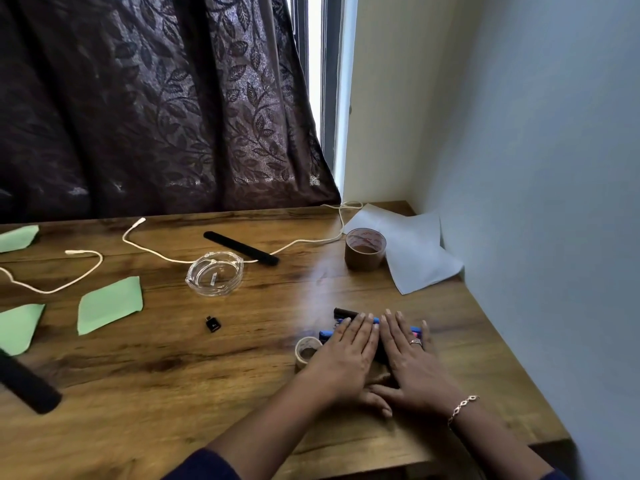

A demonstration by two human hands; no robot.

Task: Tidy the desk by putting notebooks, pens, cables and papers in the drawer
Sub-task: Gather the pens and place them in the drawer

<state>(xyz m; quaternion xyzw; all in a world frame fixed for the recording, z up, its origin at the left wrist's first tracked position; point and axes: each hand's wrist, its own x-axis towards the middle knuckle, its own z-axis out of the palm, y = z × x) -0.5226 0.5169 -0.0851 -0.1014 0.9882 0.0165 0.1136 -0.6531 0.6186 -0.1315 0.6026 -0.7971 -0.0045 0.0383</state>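
Observation:
Both my hands lie flat, side by side, on a bunch of pens and markers [341, 315] near the desk's right front. My left hand [346, 351] and my right hand [410, 355] press on them with straight fingers; blue and black barrels stick out past the fingertips. A white cable [311, 240] runs across the back of the wooden desk [173, 368], and a second white cable [83, 275] lies at the left. Several green paper pieces [110, 304] sit at the left. White paper sheets [417, 258] lie in the back right corner. No drawer is in view.
A large brown tape roll [365, 249] stands by the white sheets, a small tape roll [306, 351] next to my left hand. A glass ashtray [214, 274], a black strip [240, 248], a small black adapter [212, 325] and a black cylinder [26, 384] are on the desk. Wall at right, curtain behind.

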